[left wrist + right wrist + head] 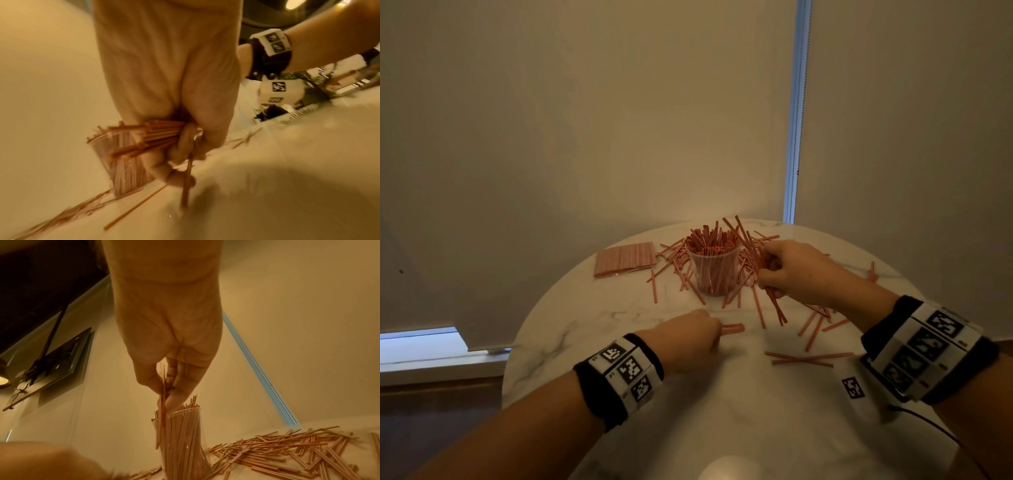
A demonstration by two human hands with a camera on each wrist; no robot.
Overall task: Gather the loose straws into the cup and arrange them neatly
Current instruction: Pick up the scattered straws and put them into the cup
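A clear plastic cup (712,274) packed with red-and-white striped straws stands at the far middle of the round marble table (619,411). Loose straws (674,260) lie scattered around it and to its right. My right hand (765,274), just right of the cup, grips a slanted bundle of straws (750,246); in the right wrist view the fingers (174,395) pinch those straws (163,402) over the cup (185,434). My left hand (714,334) is in front of the cup and grips a short bundle (732,329); the left wrist view shows this bundle (160,134) fanned out.
A flat sealed pack of straws (625,262) lies left of the cup. More loose straws (808,359) lie at the right front of the table. A pale wall and blinds stand right behind the table. The table's edge curves close on the left.
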